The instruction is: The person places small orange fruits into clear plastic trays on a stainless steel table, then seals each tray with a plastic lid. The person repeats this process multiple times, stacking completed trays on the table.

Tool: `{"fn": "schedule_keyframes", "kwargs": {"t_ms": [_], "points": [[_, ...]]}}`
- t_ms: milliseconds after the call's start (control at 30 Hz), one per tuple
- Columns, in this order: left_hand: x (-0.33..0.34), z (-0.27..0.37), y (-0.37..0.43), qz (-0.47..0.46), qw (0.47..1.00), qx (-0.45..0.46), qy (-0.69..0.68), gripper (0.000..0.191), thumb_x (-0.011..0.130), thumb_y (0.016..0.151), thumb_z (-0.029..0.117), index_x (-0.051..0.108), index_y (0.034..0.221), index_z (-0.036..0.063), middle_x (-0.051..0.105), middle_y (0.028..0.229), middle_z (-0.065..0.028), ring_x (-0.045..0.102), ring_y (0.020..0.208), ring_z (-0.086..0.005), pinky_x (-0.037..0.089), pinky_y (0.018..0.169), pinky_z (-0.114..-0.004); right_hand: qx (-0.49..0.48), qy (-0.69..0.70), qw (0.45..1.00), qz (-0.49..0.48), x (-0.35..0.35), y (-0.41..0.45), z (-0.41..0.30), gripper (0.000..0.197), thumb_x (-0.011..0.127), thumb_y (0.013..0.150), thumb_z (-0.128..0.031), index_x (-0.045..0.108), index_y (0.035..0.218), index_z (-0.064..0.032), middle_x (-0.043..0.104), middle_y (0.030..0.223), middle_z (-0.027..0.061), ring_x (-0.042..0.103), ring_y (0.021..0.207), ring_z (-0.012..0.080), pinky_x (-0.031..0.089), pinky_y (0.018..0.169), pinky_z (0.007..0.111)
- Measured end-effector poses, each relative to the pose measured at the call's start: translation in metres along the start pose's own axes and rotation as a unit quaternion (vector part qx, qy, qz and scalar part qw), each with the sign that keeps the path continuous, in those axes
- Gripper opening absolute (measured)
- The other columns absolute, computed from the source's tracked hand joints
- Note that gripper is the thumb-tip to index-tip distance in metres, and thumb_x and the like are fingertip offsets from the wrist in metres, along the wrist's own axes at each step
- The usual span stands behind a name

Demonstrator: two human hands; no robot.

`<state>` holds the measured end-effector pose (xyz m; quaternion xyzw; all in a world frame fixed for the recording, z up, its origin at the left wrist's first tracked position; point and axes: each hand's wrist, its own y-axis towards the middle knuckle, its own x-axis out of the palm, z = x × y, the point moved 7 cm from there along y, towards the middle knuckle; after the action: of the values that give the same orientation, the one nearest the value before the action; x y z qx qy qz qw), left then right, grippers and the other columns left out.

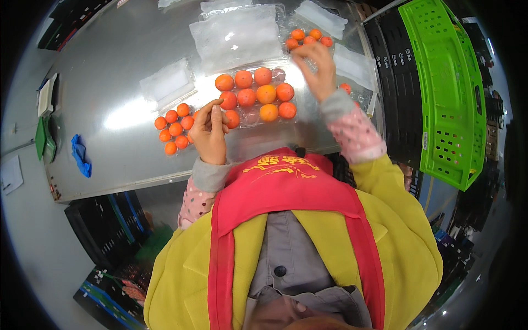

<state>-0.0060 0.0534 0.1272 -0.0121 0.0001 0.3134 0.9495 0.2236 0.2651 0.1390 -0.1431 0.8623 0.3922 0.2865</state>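
My left hand (210, 133) is raised near the left end of the middle clear plastic tray (250, 116), its thumb and fingertips together; whether something small is between them I cannot tell. That tray bears several round orange fruits (246, 97), which look like persimmons or tomatoes, and has a few unfilled hollows. Smaller orange fruits (176, 129) sit in a group at the left, partly behind my left hand. My right hand (315, 68), blurred, hovers at the near edge of another group of orange fruits (309, 40) at the upper right; its fingertips are unclear.
White translucent sheets (239, 39) lie on the metal table (103, 82). Another clear tray (363, 99) with a few fruits is at the right edge. A blue cloth or glove (80, 156) lies at the left. Black crates (396, 70) and a green crate (441, 82) stand at the right.
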Motion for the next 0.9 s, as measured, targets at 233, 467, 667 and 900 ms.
{"fn": "schedule_keyframes", "kwargs": {"t_ms": [233,467,667,900], "points": [[0.004,-0.004,-0.012,-0.028,0.999,-0.011,-0.045,0.023,0.058,0.107,0.014,0.07,0.118,-0.0019,0.061,0.075,-0.0005,0.051,0.061,-0.0044,0.04,0.054,-0.021,-0.107,-0.043,0.963,-0.243,0.021,-0.052,-0.108,0.05,0.085,0.073,-0.019,0.07,0.121,-0.0148,0.056,0.136,0.0054,0.051,0.129,0.0298,0.04,0.106,0.045],[0.017,-0.005,-0.027,-0.077,0.996,-0.016,-0.046,0.022,0.059,0.107,0.016,0.072,0.117,-0.0002,0.061,0.076,-0.0001,0.052,0.062,-0.0046,0.042,0.056,-0.021,-0.071,-0.03,0.982,-0.175,0.012,-0.056,-0.121,0.052,0.084,0.072,-0.01,0.07,0.121,-0.0132,0.058,0.132,0.0067,0.056,0.121,0.0289,0.043,0.101,0.043],[0.056,-0.017,-0.043,-0.271,0.928,-0.161,-0.201,0.059,0.04,0.112,0.05,0.051,0.143,0.0011,0.058,0.091,0.0,0.052,0.064,-0.0061,0.042,0.054,-0.021,0.187,0.333,0.918,-0.11,0.003,-0.071,-0.124,0.05,0.077,0.084,0.004,0.061,0.132,-0.0045,0.056,0.133,0.0086,0.062,0.116,0.0212,0.052,0.096,0.035],[0.053,-0.004,-0.04,-0.259,0.961,-0.077,-0.057,0.041,0.044,0.113,0.033,0.063,0.129,0.0003,0.06,0.082,-0.0004,0.052,0.062,-0.0075,0.041,0.055,-0.021,0.201,0.414,0.882,-0.1,0.007,-0.079,-0.127,0.042,0.07,0.096,-0.001,0.056,0.136,0.0001,0.058,0.129,0.0082,0.064,0.111,0.0156,0.054,0.092,0.029]]}}
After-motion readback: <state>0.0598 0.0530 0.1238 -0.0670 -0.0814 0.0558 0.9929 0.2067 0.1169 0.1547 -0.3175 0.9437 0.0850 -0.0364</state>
